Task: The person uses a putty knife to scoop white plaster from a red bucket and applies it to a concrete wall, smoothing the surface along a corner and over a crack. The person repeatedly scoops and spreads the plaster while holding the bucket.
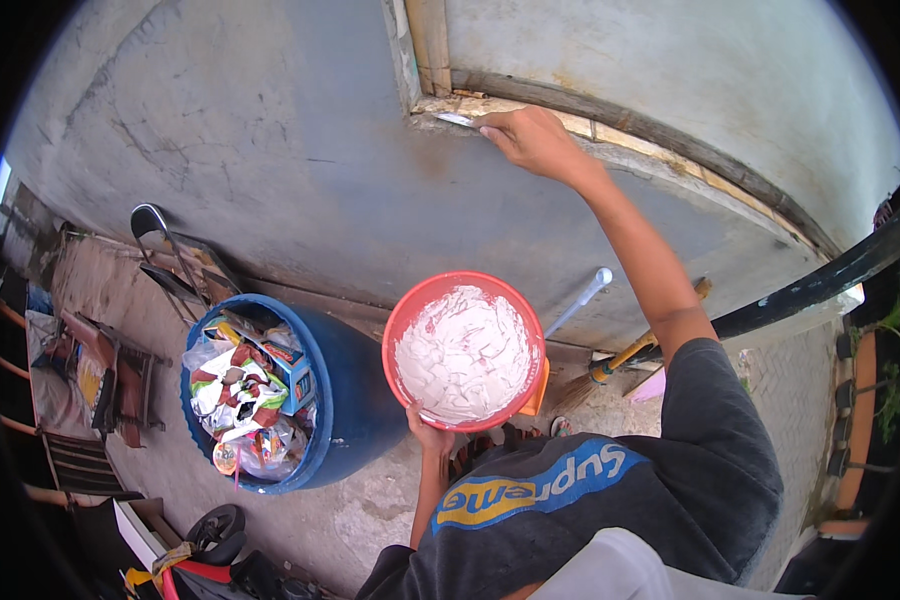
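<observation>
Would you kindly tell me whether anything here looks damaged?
Yes: the gray wall looks cracked at upper left, with dark irregular lines, and its edge appears rough beside the wooden frame near the right hand.

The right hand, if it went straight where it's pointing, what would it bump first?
The right hand, blade first, would probably meet the corner of the wooden frame, though the depth there is unclear.

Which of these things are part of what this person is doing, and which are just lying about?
Seemingly in use:
- red bowl of white paste, in the left hand
- thin blade, in the right hand
- wooden frame, by the blade

Seemingly just about:
- blue barrel of rubbish
- chair
- broom
</observation>
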The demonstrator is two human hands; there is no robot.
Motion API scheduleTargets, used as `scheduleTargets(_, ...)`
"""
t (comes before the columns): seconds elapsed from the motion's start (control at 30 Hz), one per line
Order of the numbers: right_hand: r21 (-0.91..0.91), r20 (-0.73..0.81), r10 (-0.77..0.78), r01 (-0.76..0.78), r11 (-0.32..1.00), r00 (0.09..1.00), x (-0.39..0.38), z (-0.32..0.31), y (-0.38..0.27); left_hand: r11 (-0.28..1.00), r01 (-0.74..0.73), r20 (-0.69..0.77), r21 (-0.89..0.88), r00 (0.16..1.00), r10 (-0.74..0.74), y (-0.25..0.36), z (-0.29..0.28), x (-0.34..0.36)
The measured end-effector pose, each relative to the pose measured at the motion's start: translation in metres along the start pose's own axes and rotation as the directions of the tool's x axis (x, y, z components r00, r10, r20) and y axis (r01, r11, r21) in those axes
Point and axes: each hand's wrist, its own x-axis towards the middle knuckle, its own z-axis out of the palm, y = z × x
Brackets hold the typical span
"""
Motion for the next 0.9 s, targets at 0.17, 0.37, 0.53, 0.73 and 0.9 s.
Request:
scheduleTargets(0.17, -0.111, -0.133, 0.006, -0.021, 0.994, 0.991, 0.014, 0.014, 0.004, 1.0, 0.026, -0.013, 0.012, 1.0, -0.025, -0.001, -0.005, 0.0)
scheduleTargets(0.37, -0.323, -0.109, 0.013, -0.048, 0.945, 0.994, -0.003, -0.015, 0.025, 1.0, 0.005, -0.037, 0.02, 0.999, -0.004, 0.002, -0.008, -0.008)
scheduleTargets(0.53, -0.479, 0.012, 0.141, -0.118, 0.87, 0.99, -0.026, -0.029, 0.021, 0.998, -0.04, -0.083, 0.039, 0.996, 0.043, 0.008, -0.012, -0.008)
scheduleTargets(0.73, -0.255, 0.064, -0.256, 0.264, 0.93, 0.965, 0.039, -0.004, 0.01, 0.999, -0.053, -0.075, 0.009, 0.996, 0.054, 0.017, -0.009, -0.007)
scheduleTargets(0.9, -0.118, 0.192, -0.403, 0.429, 0.896, 0.895, 0.08, 0.028, 0.031, 0.998, -0.056, -0.068, -0.003, 0.996, 0.055, 0.016, -0.01, -0.007)
